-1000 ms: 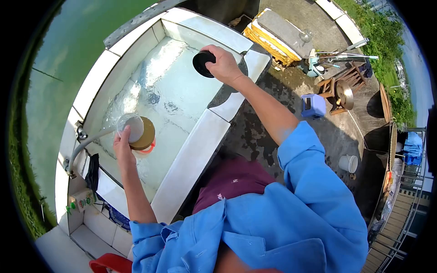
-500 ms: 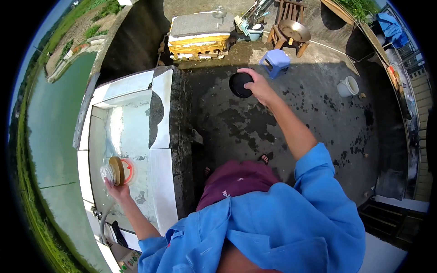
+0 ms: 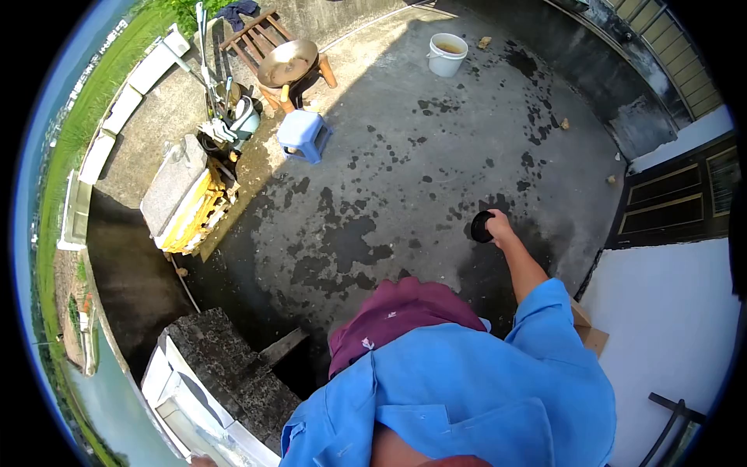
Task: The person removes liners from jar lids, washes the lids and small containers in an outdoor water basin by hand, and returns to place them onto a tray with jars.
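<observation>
Right hand (image 3: 500, 226) swung rightward (one black lid (image 3: 480, 227) held).

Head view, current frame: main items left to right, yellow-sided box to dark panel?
Yellow-sided box → blue stool → white bucket → black round object → right hand → dark panel.

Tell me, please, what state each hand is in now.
Left hand: mostly cut off, cannot tell.
Right hand: closed, holding a round black object.
</observation>
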A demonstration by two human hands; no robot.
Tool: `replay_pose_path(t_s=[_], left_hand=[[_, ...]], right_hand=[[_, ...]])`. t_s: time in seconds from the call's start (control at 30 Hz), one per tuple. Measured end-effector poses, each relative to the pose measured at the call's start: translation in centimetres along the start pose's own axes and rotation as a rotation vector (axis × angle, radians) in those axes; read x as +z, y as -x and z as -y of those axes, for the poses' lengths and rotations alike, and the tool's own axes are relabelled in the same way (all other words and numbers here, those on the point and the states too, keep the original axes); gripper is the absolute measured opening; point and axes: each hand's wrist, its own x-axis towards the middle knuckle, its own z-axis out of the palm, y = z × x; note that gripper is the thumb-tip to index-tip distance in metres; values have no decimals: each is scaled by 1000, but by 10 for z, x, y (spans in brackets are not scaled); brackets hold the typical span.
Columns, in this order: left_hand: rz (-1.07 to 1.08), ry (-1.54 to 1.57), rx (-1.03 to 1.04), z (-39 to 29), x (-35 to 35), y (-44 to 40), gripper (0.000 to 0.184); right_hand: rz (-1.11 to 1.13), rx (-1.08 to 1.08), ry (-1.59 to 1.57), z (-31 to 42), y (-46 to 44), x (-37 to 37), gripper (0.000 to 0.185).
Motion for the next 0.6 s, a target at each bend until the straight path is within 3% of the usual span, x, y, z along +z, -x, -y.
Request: replay_pose_path(t_s=[0.03,0.1,0.23,0.37,0.4,0.47,0.53,0.6], left_hand=[[54,-22,87,-51,-70,35,22],[-32,119,92,-99,-80,12,24],[-113,592,153,-205,-80,-52,29],[-18,1325,259,-363,-97,-74,35],[164,1587,340,-407,-115,-60,33],[281,1659,314,-502,-143,-53,36],[604,1949,391,-597,-178,-31,40],[967,2014,196,-671,-247,23,47]], right_hand=[[-110,-24,247,-10,-12,-19,43],[-89,58,404,-8,-15,-52,44],[-80,171,-240,3,-20,-93,46],[-189,187,-426,-2,-41,-118,45],[-198,204,-440,-5,-46,-125,44],[-226,240,-462,-17,-53,-141,43],[-294,290,-500,-19,-53,-159,44],[-411,358,-550,-21,-41,-174,45]])
